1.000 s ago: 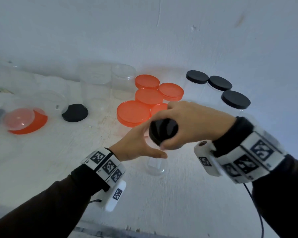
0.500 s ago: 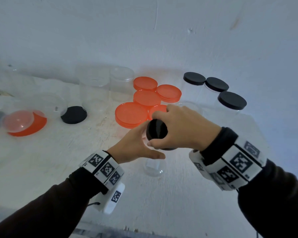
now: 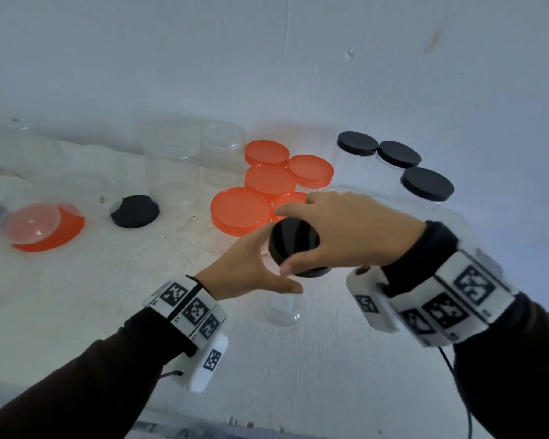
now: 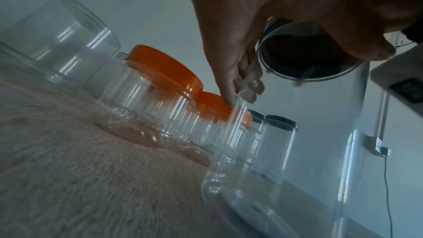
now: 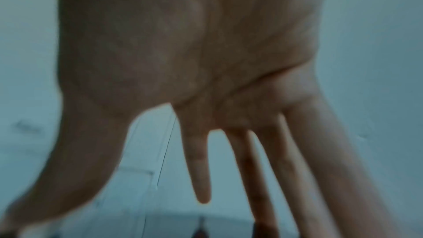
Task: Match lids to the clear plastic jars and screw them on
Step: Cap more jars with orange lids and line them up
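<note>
I'm screwing a black lid (image 3: 293, 240) onto a tall clear jar (image 3: 282, 312) standing on the white table (image 3: 76, 296), near the front, just in front of the orange-lidded jars (image 3: 240, 210). My right hand (image 3: 346, 232) is coming over the top, fingers and thumb curled round the lid's rim and clamped on it. My left hand (image 3: 248, 267) is wrapping the jar's upper wall, thumb on the near side, fingers (image 4: 248, 90) bent round the far side, steadying it.

Step in hand: I judge it as tightening, mid-twist. How far the threads are engaged I can't tell; the rim is hidden under my fingers.

Next move likely calls for more turns while I'm keeping the jar from spinning, then letting go and setting it with the three black-lidded jars (image 3: 425, 185) at back right.

The jar's long axis is running vertical, mouth pointing up, base on the table; the lid is sitting roughly level, top face up. One loose black lid (image 3: 135, 212) and open jars (image 3: 171, 163) are waiting at left.
</note>
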